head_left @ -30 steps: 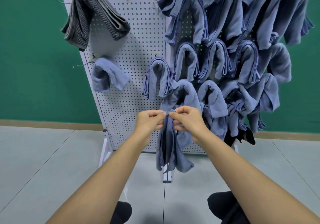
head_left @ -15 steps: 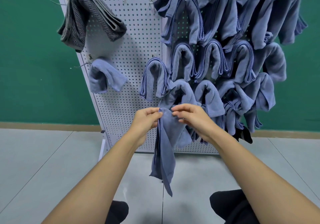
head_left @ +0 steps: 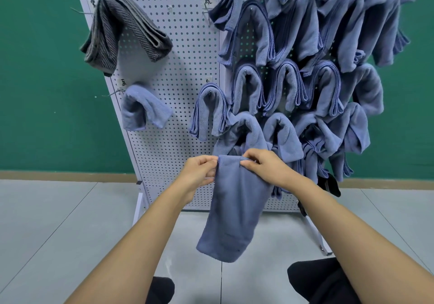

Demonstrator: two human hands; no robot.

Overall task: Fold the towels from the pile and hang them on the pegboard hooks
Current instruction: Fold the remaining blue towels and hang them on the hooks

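Towel [head_left: 232, 209], blue and hanging as a long narrow strip, was suspended from my two hands in front of the lower part of the pegboard [head_left: 169, 68], its bottom end free above the floor [head_left: 47, 209]. My left hand [head_left: 199, 174] pinched the top left corner, and my right hand [head_left: 265, 167] had fingers curled over the top edge at the other corner. Both were grasping cloth, neither was released.

I judged this to be the fold itself, with the hanging not yet begun. To do it well, I reckoned the two top corners needed to sit level and the side hems needed to line up before any halving, since a slack microfibre cloth like this skews easily. A light shake would let the strip drop straight. Then I would bring the bottom end up to the top, edge to edge.

The right panel was crowded with hung blue towels [head_left: 293, 45] overlapping one another. The left panel carried only a grey towel [head_left: 122, 31] and one small blue towel [head_left: 143, 108], with what looked like a wire hook [head_left: 81, 11] showing beside the grey one. I thought that side was the better target, and I would drape the fold's middle squarely over the hook.
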